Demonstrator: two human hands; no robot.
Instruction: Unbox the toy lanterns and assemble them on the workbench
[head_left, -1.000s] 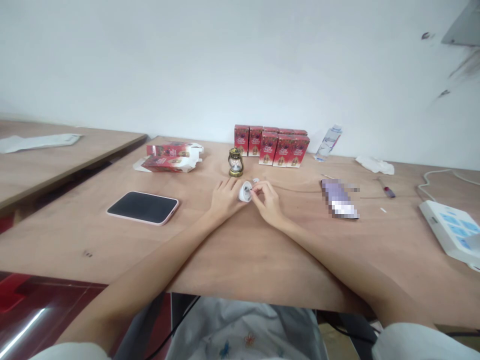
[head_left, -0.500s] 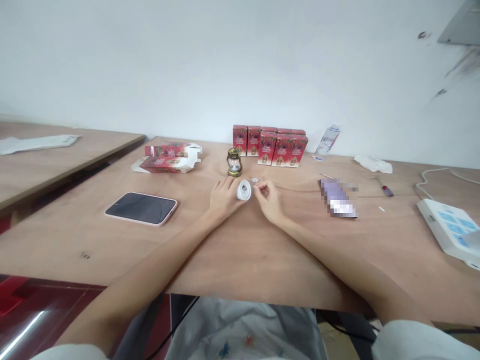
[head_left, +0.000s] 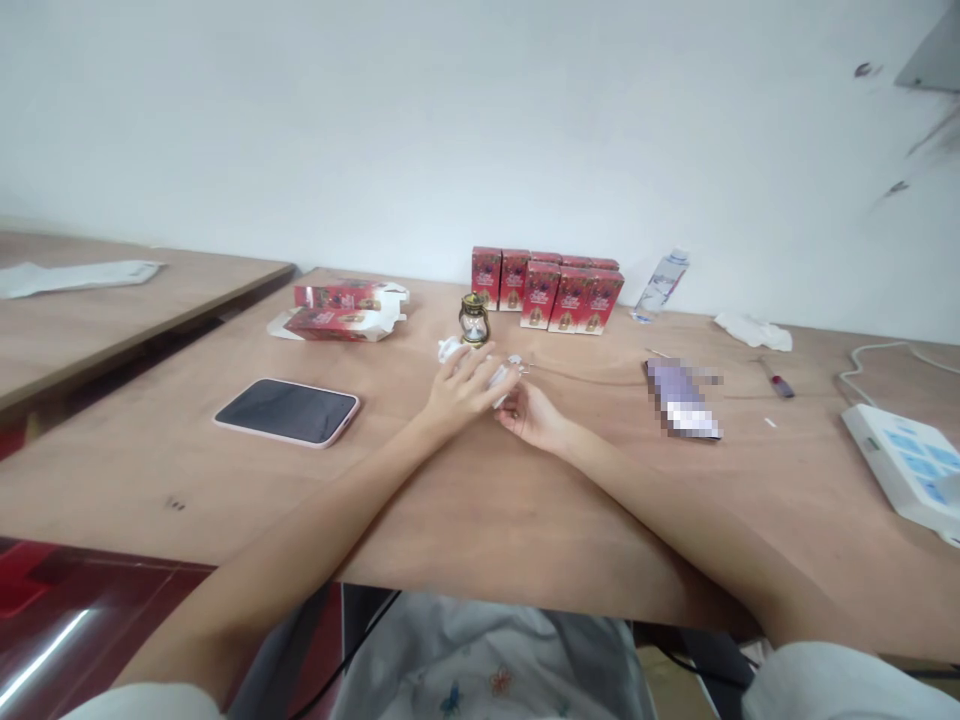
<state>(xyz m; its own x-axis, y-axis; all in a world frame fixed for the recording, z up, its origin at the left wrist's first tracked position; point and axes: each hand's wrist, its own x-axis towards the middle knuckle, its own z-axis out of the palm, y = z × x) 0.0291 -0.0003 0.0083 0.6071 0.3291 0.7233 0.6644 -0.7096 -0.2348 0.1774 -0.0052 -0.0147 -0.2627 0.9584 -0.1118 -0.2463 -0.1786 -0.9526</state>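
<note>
L hand (head_left: pixel 466 388) gripping wht part (head_left: pixel 499 375), just in front of lantern (head_left: pixel 474 320). Open end faced cam 0.5 s ago, now out of sight; most of part hidden under L fingers. R hand (head_left: pixel 529 415) moved in close, fingers curled at part's R end; grip: can't tell. Pale bit (head_left: pixel 514 360) behind too blurred to ID.

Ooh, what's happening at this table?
A person's left hand holds a white, plastic-looking piece, mostly hiding its shape. The right hand is curled close beside it. Just behind the left hand, a small, bronze-coloured metallic lantern stands upright. Farther back, red, printed, rectangular cardboard boxes stand in a group.
</note>
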